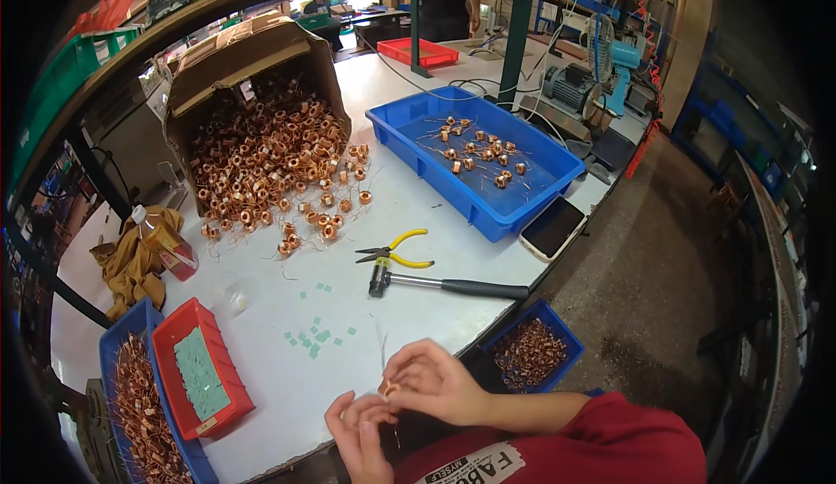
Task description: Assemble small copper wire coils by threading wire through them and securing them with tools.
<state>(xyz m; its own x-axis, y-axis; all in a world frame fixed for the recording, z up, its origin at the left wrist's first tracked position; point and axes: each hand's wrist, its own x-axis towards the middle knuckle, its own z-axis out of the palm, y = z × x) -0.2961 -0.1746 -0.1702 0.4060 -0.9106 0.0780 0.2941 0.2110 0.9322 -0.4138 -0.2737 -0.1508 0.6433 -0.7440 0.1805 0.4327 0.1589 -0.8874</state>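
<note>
Close to the table's front edge, my two hands meet over a small copper wire coil (391, 389). The thumb and fingers of my right hand (440, 386) pinch it from the right. My left hand (359, 432) has its curled fingers against the coil's lower left side. Thin wire leads stick out above and below the coil; the fingers hide much of its body. Beyond my hands lie loose pale green square pieces (318, 338). A hammer (453, 285) with a black grip and yellow-handled pliers (402, 253) rest farther up the white table (279, 432).
Copper coils spill from a tipped cardboard box (209, 84). A blue tray (475, 201) holds several coils, beside a phone (554, 227). At left stand a red bin (235, 388) of green pieces, a blue bin (187, 458) of coils and a bottle (170, 245). Another blue bin (570, 345) sits low right.
</note>
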